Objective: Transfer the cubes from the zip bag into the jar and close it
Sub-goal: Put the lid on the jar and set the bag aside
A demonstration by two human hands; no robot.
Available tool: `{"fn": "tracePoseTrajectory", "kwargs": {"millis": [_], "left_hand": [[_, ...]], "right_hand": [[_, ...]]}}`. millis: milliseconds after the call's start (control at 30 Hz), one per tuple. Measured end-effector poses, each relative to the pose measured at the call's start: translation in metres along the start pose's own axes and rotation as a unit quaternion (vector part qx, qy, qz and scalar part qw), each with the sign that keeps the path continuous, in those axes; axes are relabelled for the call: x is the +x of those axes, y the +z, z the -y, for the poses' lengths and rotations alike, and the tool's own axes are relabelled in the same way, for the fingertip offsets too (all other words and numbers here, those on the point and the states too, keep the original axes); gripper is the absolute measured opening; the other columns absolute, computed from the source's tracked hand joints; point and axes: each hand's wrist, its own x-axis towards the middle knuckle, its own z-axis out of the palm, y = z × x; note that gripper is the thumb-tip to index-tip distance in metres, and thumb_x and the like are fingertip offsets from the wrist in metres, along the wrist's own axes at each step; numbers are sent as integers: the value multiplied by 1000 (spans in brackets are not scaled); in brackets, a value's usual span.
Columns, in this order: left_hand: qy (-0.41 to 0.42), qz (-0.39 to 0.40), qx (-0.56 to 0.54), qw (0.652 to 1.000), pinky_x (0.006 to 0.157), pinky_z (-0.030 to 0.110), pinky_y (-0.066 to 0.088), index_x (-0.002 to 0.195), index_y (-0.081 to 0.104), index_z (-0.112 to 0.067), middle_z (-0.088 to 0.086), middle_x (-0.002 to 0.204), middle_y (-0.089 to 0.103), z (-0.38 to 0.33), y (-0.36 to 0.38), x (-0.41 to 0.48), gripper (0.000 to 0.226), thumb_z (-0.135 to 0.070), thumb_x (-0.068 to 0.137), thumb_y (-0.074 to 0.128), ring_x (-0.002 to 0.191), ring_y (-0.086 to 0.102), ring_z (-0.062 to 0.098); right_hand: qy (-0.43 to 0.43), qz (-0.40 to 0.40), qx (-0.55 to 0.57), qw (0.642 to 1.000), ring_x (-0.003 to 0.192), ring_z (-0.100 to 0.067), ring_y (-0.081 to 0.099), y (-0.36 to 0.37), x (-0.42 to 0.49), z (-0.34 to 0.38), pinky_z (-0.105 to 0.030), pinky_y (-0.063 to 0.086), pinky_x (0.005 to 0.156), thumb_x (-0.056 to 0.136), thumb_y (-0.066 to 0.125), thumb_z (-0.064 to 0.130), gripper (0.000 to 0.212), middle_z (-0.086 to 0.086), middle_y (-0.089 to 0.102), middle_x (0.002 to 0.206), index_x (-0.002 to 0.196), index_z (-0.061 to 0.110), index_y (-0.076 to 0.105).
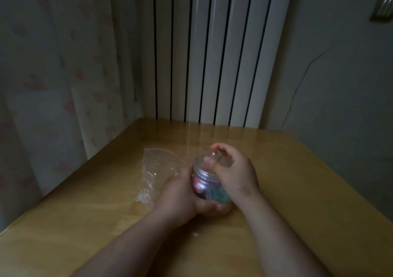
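Closing step: L hand (180, 194) grips jar (209, 183), cubes (200, 186) inside, just right of empty-looking bag (157, 170). R hand (236, 172) fingers (214, 149) curl round lid (210, 160) on jar mouth. Next, I reckon: twist lid till snug.

One jar (204, 174), one lid (199, 159), one zip bag (159, 168)

Blurred cubes (199, 186) behind curled fingers (221, 208)
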Motion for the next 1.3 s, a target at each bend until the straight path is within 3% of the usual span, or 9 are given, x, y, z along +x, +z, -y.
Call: {"fn": "tracePoseTrajectory", "kwargs": {"millis": [133,467,567,667,800,900,1033,1200,1300], "left_hand": [[-10,17,-14,1000,92,29,54,121,38,-57,-22,107,67,1,-2,-1,100,-49,38,93,98,62,-5],[-30,14,16,999,87,27,55,133,44,-39,-19,104,67,-6,-3,-3,104,-44,43,96,94,62,-4],[-45,48,57,996,87,27,53,148,27,-34,-19,109,63,-7,-6,-3,122,-51,46,92,99,61,0],[-43,79,127,988,106,33,43,156,-4,-37,-4,148,48,-8,-14,-5,143,-47,51,92,129,51,16],[-14,61,221,973,111,29,31,157,-1,-37,2,160,31,-14,-35,-11,109,-37,78,74,143,33,21],[-45,-55,216,974,109,34,34,151,28,-37,3,152,42,-12,-48,-7,80,-20,82,65,139,37,23],[-101,-147,280,943,106,44,43,129,53,-33,2,146,45,9,-59,1,41,-34,89,61,126,50,23],[-217,-110,218,945,98,42,48,134,48,-29,9,162,18,16,-62,2,47,-39,90,60,130,49,36],[-219,-83,250,939,92,41,52,131,49,-27,11,144,43,15,-60,2,47,-48,90,57,116,56,32]], "right_hand": [[24,105,55,993,103,-18,66,-10,-2,-6,-42,57,88,54,85,40,55,4,66,112,102,49,59],[8,80,-26,996,107,-10,61,-12,-9,-6,-31,56,86,65,86,38,60,11,61,118,115,49,54],[9,74,-38,996,113,-16,60,-8,-9,-7,-41,55,91,62,81,46,60,8,60,122,113,53,51],[20,55,-48,997,116,-14,56,-7,-10,-5,-38,53,93,65,83,43,62,11,57,125,117,50,51],[34,97,-64,993,119,-14,52,-14,-11,-6,-31,48,96,56,88,45,86,10,48,134,130,50,45],[44,89,-72,993,118,-14,53,-13,-13,-6,-33,48,98,48,91,43,94,10,50,133,129,50,44],[47,33,-89,994,115,-14,54,-10,-11,-9,-28,48,92,57,91,27,85,9,54,129,128,45,48],[66,-69,-92,991,126,-19,47,-11,-5,-21,-27,43,98,68,85,15,83,2,45,141,140,33,47],[81,-136,-123,980,127,-24,46,-13,0,-30,-43,52,96,70,85,19,84,0,41,144,142,33,45]]}}
